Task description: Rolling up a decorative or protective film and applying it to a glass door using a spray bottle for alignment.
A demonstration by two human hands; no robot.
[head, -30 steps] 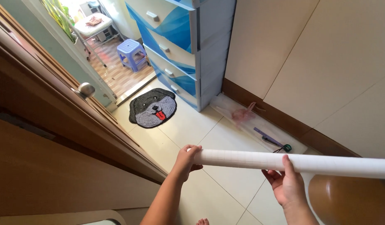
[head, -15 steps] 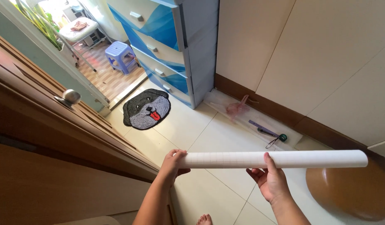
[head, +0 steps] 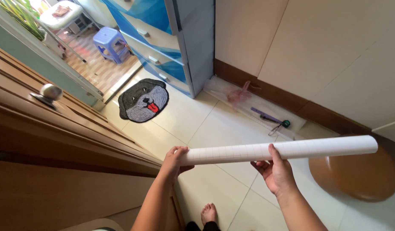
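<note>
A long white roll of gridded paper (head: 291,150) lies level in front of me above the tiled floor. My left hand (head: 175,161) is closed around its left end. Near the roll's middle my right hand (head: 275,170) cups it from below, thumb over the top. The roll's right end reaches out over a round brown stool (head: 355,176).
A wooden door (head: 56,128) with a metal knob (head: 48,93) stands at my left. A dog-face mat (head: 142,100) lies on the tiles beside a blue drawer cabinet (head: 172,47). Clear plastic with small tools (head: 266,115) lies along the wall. My foot (head: 208,213) shows below.
The view has swung, so the roll sits lower and more to the left in frame and its right end has come into sight. Both hands keep their hold.
</note>
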